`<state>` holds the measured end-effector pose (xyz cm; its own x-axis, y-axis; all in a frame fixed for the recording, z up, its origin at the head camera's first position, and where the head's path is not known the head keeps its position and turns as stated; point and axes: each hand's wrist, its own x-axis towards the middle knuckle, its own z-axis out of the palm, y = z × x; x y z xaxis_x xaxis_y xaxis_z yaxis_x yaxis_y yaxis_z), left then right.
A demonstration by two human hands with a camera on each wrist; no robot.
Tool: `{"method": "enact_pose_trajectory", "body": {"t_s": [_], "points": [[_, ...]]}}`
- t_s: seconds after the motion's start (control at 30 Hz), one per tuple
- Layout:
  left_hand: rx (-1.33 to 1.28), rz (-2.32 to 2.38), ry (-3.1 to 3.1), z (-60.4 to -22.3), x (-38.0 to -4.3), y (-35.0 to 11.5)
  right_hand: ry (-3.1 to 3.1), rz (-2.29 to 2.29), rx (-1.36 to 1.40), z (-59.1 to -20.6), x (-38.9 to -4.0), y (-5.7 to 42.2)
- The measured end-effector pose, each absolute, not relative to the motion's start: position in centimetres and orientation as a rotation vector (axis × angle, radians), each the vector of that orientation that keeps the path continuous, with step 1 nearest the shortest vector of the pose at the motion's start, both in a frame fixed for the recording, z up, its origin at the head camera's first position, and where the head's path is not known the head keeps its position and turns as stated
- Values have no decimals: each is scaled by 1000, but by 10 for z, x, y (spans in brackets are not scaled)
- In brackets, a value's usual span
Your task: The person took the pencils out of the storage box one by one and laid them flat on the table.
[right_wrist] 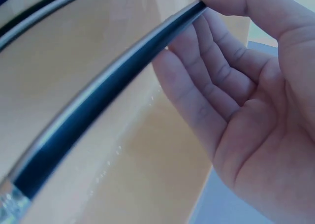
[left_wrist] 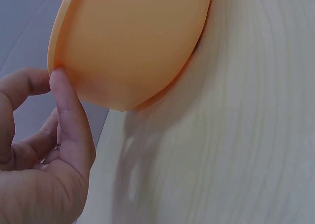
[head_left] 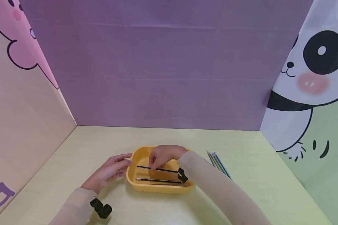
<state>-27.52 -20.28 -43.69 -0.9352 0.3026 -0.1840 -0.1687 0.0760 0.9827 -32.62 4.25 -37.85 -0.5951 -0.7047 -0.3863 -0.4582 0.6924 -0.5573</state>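
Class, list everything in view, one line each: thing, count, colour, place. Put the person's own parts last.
Table: 1, pale wood tone, in front of the backdrop
Plastic tray: 1, yellow, on the table
Held pencil: 1, black and silver, over the tray
Tray pencils: at least 2, dark, near side inside the tray
Loose pencils: several, exact count unclear, mostly blue, right of the tray
Backdrop: 1, purple, behind the table
Left panel: 1, beige with pink cartoon, left side
Panda panel: 1, white, black and green, right side
Wrist cameras: 2, black, one per wrist
Sleeves: 2, cream, both arms
Left hand: 1, bare, pinching the tray's left rim
Right hand: 1, bare, pinching the held pencil
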Motion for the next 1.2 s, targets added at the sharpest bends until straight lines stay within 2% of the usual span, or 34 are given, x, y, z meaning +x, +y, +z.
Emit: {"method": "enact_pose_trajectory", "body": {"t_s": [0.7, 1.2], "points": [[129, 1920, 2025, -435, -275, -203, 2354, -612, -920, -353, -332, 62], [128, 1943, 1999, -437, -276, -202, 2471, -623, -866, -336, -334, 107]]}}
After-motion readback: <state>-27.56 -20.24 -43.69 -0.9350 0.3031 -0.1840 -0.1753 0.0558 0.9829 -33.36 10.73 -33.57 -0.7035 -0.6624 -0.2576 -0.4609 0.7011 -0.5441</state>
